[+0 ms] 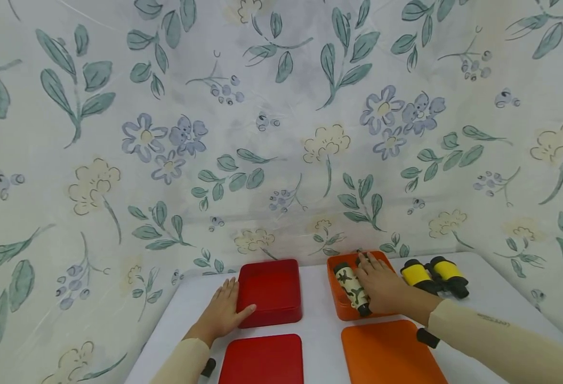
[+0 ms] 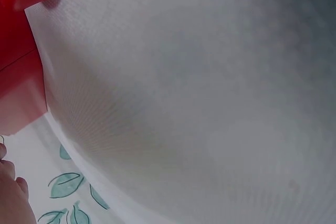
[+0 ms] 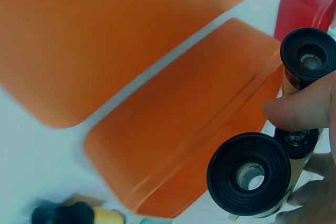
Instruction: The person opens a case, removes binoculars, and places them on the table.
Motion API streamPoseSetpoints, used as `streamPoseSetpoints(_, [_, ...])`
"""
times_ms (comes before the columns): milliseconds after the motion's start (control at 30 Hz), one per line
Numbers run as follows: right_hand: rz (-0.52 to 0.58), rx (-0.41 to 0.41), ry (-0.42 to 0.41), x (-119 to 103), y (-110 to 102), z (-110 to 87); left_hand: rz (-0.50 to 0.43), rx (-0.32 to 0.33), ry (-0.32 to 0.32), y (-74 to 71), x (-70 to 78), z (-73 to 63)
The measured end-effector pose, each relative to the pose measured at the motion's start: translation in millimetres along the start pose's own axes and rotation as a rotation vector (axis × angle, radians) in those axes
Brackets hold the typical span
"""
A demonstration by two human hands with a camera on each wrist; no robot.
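Observation:
My right hand (image 1: pixel 382 288) grips a pair of camouflage binoculars (image 1: pixel 351 285) over the orange box (image 1: pixel 343 310). The right wrist view shows the thumb (image 3: pixel 299 109) lying between the two black eyepieces (image 3: pixel 249 174), with the fingers around the far side. Beside the red box (image 1: pixel 269 298) lies my left hand (image 1: pixel 221 312), its fingers straight along the left wall and the thumb toward the front corner. Only some fingers (image 2: pixel 13 198) of that hand show at the edge of the left wrist view.
A red lid (image 1: pixel 264 362) lies in front of the red box, and an orange lid (image 1: pixel 392 349) in front of the orange one. Black-and-yellow binoculars (image 1: pixel 418 274) stand at the right on the white table (image 1: pixel 322 325). Behind the table hangs a floral cloth (image 1: pixel 281 160).

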State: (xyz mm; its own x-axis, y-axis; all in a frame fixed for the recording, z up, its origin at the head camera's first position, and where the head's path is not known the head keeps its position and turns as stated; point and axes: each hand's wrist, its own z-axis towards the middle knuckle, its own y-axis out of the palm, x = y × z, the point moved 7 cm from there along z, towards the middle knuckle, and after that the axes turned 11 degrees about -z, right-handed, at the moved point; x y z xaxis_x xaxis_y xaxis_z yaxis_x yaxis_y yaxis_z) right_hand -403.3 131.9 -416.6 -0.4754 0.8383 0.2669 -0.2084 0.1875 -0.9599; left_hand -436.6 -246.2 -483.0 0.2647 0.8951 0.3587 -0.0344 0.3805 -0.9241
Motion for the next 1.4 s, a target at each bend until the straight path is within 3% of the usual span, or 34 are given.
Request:
streamPoseSetpoints(200, [0.006,0.014,-0.021,13.4,6.5,-24.9,-0.025,-0.003,0.000,0.5,1.3,-2.5])
streamPoseSetpoints(500, [0.111,-0.074,-0.028,31.2,12.9,-66.6,-0.028,0.002,-0.008,3.8,-0.6,-4.0])
streamPoseSetpoints(667, [0.120,-0.043,-0.038,44.8,14.7,-84.4,-0.034,-0.001,-0.005,1.0,-0.5,-2.2])
streamPoseSetpoints(1167, [0.181,0.025,0.053,80.7,34.4,-138.5,-0.045,0.018,0.005,-0.4,-1.4,1.2])
streamPoseSetpoints(1400, [0.219,-0.019,0.076,95.2,46.5,-159.5,-0.044,0.031,0.008,1.8,-3.6,2.5])
